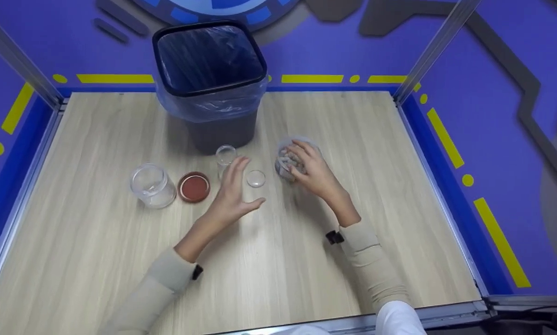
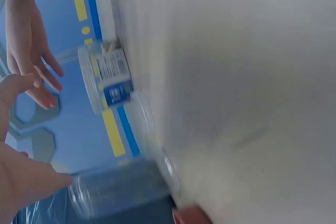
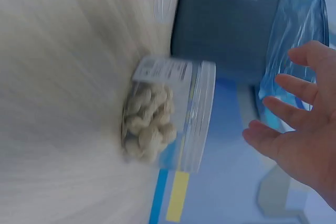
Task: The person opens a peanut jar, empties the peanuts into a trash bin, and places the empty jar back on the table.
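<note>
My right hand point(image 1: 313, 170) hovers over a clear plastic jar point(image 3: 197, 114) with its fingers spread and bent a little. In the right wrist view a gap separates the fingers from the jar's rim. Pale, nut-like pieces point(image 3: 149, 124) fill part of this jar, which carries a white and blue label point(image 2: 113, 72). My left hand point(image 1: 229, 197) is held with fingers extended and thumb apart, holding nothing. Beside and partly behind its fingers stands a slim, tall clear jar point(image 2: 123, 187); whether they touch it I cannot tell. A round clear lid point(image 1: 256, 178) lies between both hands.
A wide clear jar point(image 1: 152, 186) stands at the left, with a red-brown lid point(image 1: 194, 187) to its right. Behind them a dark bin point(image 1: 222, 132) with a plastic liner stands on the wooden table point(image 1: 278, 279). Patterned blue walls point(image 1: 334, 51) border the back and sides.
</note>
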Available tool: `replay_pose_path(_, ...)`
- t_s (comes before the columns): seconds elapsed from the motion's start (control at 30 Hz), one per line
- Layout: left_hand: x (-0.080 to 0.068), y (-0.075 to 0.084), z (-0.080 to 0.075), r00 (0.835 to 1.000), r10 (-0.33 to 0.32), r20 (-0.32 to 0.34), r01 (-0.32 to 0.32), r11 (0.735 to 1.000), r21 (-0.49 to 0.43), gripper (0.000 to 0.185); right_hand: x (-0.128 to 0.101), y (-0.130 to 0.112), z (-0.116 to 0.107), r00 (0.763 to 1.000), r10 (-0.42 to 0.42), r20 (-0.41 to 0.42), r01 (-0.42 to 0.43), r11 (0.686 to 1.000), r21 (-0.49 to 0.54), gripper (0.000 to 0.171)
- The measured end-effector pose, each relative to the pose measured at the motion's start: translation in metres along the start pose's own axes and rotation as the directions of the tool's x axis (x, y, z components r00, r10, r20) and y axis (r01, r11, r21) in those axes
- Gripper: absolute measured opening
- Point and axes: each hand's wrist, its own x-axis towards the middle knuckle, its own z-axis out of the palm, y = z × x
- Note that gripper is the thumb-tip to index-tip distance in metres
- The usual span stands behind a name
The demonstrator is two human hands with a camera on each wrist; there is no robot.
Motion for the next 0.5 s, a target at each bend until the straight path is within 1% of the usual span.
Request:
replay_pose_path(0.13, 0.017, 0.001, 0.022, 0.996, -0.052, 0.067, 0.056, 0.997, -0.055, 0.102, 0.003, 0.008, -0.004, 0.997, 0.074, 0.005, -0.074, 0.997, -0.006, 0.049)
replay_pose_path(0.23, 0.026, -0.003, 0.035, 0.985, -0.108, 0.133, 0.121, 0.989, -0.088, 0.103, 0.006, 0.012, -0.004, 0.991, 0.136, 0.012, -0.136, 0.991, -0.004, 0.052)
replay_pose_path(0.37, 0.034, -0.007, 0.052, 0.96, -0.188, 0.21, 0.215, 0.97, -0.114, 0.105, 0.008, 0.019, -0.001, 0.974, 0.225, 0.036, -0.225, 0.974, -0.01, 0.058)
replay_pose_path(0.5, 0.042, -0.01, 0.067, 0.929, -0.263, 0.259, 0.307, 0.94, -0.149, 0.108, 0.01, 0.025, 0.002, 0.952, 0.299, 0.069, -0.299, 0.954, -0.022, 0.064)
